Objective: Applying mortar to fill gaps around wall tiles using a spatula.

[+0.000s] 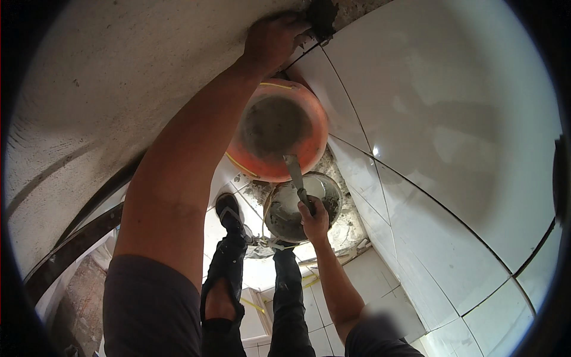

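My right hand (pixel 315 220) is closed round the handle of a putty knife (pixel 295 172), its grey-smeared blade pointing up and away from me. Beneath the blade are the near rim of an orange bucket (pixel 318 119) and a metal pail (pixel 334 196). Grey paste, like mortar, fills the bottom of the orange bucket; the pail's inside is wet and smeared. My left arm stretches far across to the upper corner. There my left hand (pixel 275 41) rests against the rough wall, fingers extended in shadow beside a dark wet lump (pixel 322 18). Some fingertips are hard to make out.
White glossy tiles (pixel 428 149) with dark joints cover the right wall. A rough plastered wall (pixel 119 71) rises on the left, with a dark curved edge (pixel 77 244) below it. My shoe (pixel 227 206) stands on the tiled floor beside the buckets. Mortar crumbs lie round the pail.
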A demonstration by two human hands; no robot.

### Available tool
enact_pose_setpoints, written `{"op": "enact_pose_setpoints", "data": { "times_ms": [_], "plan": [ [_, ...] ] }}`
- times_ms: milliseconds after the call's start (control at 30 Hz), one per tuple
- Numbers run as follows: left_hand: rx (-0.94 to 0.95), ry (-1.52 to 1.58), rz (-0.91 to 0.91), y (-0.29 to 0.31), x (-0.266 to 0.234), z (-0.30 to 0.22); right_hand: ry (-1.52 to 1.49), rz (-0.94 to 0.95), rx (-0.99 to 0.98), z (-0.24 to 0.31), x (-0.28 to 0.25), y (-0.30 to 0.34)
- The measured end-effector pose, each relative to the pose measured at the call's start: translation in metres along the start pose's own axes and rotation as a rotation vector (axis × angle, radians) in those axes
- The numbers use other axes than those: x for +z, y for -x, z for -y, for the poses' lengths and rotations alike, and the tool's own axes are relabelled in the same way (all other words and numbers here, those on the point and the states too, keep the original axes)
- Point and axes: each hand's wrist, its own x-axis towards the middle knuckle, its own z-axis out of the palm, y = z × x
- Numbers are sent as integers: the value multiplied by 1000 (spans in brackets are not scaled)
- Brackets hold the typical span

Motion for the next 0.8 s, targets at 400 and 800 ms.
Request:
{"op": "enact_pose_setpoints", "data": {
  "times_ms": [400,800],
  "plan": [
    [-16,-9,51,-1,-6,-5,-8,-16,-20,-2,0,1],
    [-54,112,131,1,-19,3,-386,126,153,73,-17,7]
  ]
}}
